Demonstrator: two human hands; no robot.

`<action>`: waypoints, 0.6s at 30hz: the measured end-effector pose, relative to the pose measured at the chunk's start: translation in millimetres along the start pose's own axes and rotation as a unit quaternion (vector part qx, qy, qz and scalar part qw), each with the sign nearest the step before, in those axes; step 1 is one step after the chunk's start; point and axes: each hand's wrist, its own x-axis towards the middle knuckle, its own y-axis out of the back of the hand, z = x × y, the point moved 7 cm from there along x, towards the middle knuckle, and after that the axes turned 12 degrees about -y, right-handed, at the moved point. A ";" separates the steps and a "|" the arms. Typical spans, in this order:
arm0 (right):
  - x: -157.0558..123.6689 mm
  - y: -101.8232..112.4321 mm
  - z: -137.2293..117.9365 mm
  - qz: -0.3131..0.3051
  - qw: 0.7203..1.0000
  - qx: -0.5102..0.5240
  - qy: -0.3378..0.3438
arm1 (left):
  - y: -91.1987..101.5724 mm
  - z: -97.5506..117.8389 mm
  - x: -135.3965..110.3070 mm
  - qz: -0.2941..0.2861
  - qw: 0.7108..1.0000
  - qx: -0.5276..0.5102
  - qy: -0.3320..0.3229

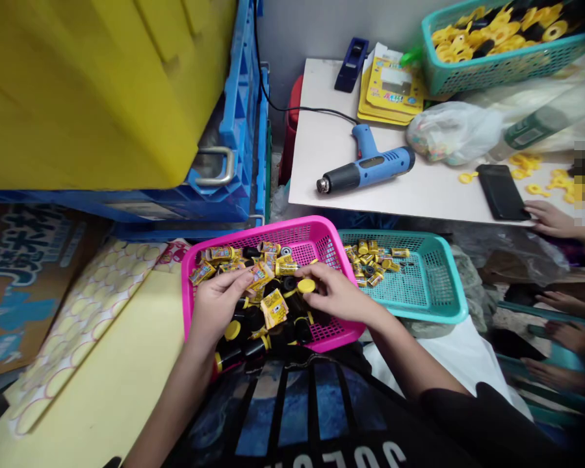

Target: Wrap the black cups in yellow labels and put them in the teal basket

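My left hand [219,302] pinches a yellow printed label sleeve [260,275] between thumb and fingertips, above the pink basket [344,331]. My right hand [338,294] is closed around a small black container with a yellow cap [306,286]; its lower part is hard to make out. The two hands are a short distance apart. Below them in the pink basket lie several dark yellow-capped containers, a small stack of flat printed labels [274,308], and several containers wearing yellow printed sleeves [219,253] along the far side.
A teal basket [433,286] with small labelled containers stands right of the pink one. On the white table [305,136] lie a blue heat gun [370,166], yellow cards [392,81] and a black phone [502,192]. Another person's hand [553,218] is by the phone. Blue crates [238,130] rise at left.
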 end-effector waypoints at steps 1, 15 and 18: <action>-0.7 5.4 0.3 -0.015 0.997 0.075 -0.015 | 1.0 0.8 0.7 -0.004 1.000 0.007 -0.007; 2.7 -27.3 -31.1 0.012 0.954 0.292 0.069 | -56.1 6.7 -10.0 0.095 0.946 -0.305 0.062; -1.5 -27.6 -29.4 0.059 0.959 0.255 0.104 | -62.4 12.4 -13.5 0.064 0.942 -0.322 0.072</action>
